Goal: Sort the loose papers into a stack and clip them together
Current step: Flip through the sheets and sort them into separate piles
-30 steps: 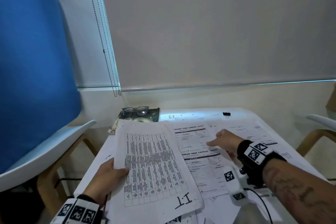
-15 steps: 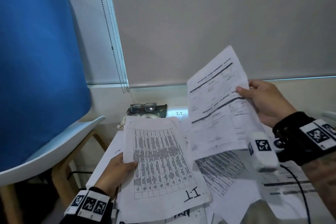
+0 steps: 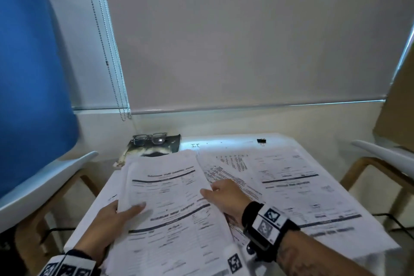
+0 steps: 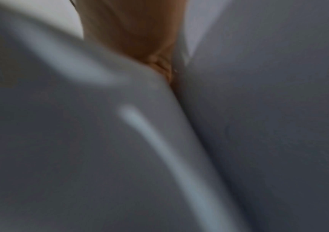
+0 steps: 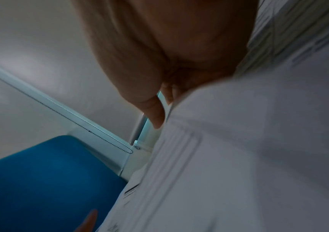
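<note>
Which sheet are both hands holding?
The form sheet with dark heading bars, atop the left pile: left hand pinches its left edge, right hand its right. Other sheets lie flat.

The left hand [image 3: 107,224] grips the stack [image 3: 170,208] at its 9 o'clock edge, the right hand [image 3: 226,197] at 3 o'clock. On the table [image 3: 235,139], the clip [image 3: 261,140] lies at 1 o'clock, glasses [image 3: 149,138] at 11.

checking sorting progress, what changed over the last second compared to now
The right hand picked the form sheet up off the table, lifted it, and laid it on top of the stack, still holding its right edge. The left hand kept gripping the stack's left edge. The binder clip and glasses stayed put.
</note>
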The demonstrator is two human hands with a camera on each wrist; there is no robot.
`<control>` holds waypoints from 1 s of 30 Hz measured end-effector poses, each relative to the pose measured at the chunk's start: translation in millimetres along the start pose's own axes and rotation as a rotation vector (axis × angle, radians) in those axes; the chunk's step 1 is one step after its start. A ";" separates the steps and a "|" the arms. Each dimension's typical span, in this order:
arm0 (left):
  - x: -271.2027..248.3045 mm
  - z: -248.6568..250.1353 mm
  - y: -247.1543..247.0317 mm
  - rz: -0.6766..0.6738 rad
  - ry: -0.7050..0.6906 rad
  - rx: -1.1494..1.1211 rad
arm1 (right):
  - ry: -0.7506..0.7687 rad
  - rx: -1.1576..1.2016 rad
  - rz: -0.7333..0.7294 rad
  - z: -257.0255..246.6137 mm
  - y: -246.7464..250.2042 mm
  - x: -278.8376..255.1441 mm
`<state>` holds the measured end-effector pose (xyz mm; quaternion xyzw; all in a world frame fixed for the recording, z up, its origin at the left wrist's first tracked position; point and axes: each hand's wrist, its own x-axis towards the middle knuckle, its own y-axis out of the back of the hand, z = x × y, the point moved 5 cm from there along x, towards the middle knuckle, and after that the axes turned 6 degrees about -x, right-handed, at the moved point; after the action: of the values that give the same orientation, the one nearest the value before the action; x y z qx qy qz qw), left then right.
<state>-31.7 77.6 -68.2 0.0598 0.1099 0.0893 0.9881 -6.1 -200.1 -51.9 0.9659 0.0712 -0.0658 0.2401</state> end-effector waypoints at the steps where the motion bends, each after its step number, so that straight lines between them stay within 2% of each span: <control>1: 0.7 -0.9 0.9 0.042 -0.040 0.106 | -0.008 -0.022 -0.014 0.7 4.7 -0.5; 4: 1.6 -3.8 1.1 0.078 -0.053 0.166 | -0.050 -0.082 0.014 11.9 47.4 2.4; 7: 3.5 -2.7 2.7 0.077 -0.056 0.173 | -0.108 -0.353 0.246 31.0 129.9 0.4; 10: 8.1 -8.3 3.8 0.080 -0.053 0.174 | -0.341 -0.554 0.379 70.6 208.6 -10.6; 13: 6.7 -9.2 2.6 0.079 -0.071 0.164 | -0.522 -0.725 0.351 116.6 250.4 -13.9; 17: 9.0 -11.6 1.7 0.058 -0.068 0.144 | -0.563 -0.784 0.343 136.5 256.0 -22.5; 30: -8.7 -1.4 -9.1 0.035 -0.102 0.041 | -0.593 -0.769 0.361 134.9 251.4 -36.2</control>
<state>-38.9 67.2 -69.0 0.0865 0.0600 0.1011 0.9893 -11.6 -487.6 -49.9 0.7445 -0.1488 -0.2633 0.5952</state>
